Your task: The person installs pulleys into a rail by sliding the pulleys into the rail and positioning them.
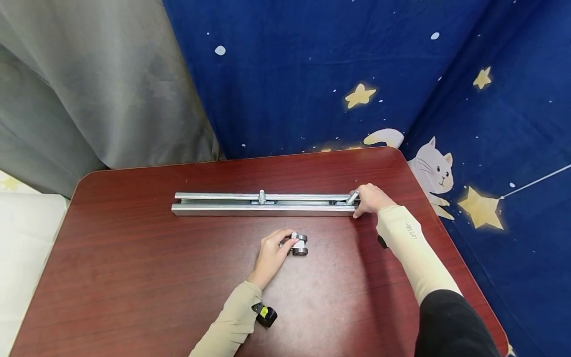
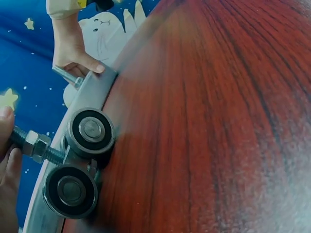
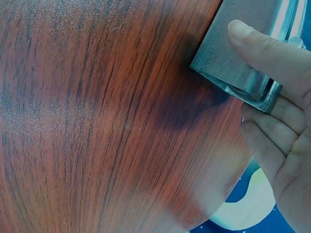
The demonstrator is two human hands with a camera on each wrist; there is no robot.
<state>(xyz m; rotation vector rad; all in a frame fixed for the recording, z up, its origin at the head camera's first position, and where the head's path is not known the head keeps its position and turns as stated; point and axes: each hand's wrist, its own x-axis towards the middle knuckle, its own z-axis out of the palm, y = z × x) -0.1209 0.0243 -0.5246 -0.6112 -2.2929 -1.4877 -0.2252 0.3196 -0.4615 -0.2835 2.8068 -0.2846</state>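
Observation:
A slotted metal rail (image 1: 214,211) lies lengthwise on the table. Its right end is gripped by my right hand (image 1: 373,199); in the right wrist view the thumb presses the side wall of the rail (image 3: 214,53) and the other fingers sit around the far side. Two trolleys are inside the slot, one bolt (image 1: 261,196) standing near the middle, the other bolt (image 1: 353,197) tilted beside my right hand. In front of the rail, my left hand (image 1: 271,252) pinches the threaded bolt of a loose roller trolley (image 1: 300,245). Its black-rimmed wheels (image 2: 91,129) and nut (image 2: 37,145) show in the left wrist view.
The table (image 1: 134,277) is reddish-brown wood grain with rounded corners. A blue star-patterned curtain (image 1: 303,89) hangs behind it and on the right, a grey curtain (image 1: 107,89) at back left. A white surface (image 1: 27,248) adjoins the left side.

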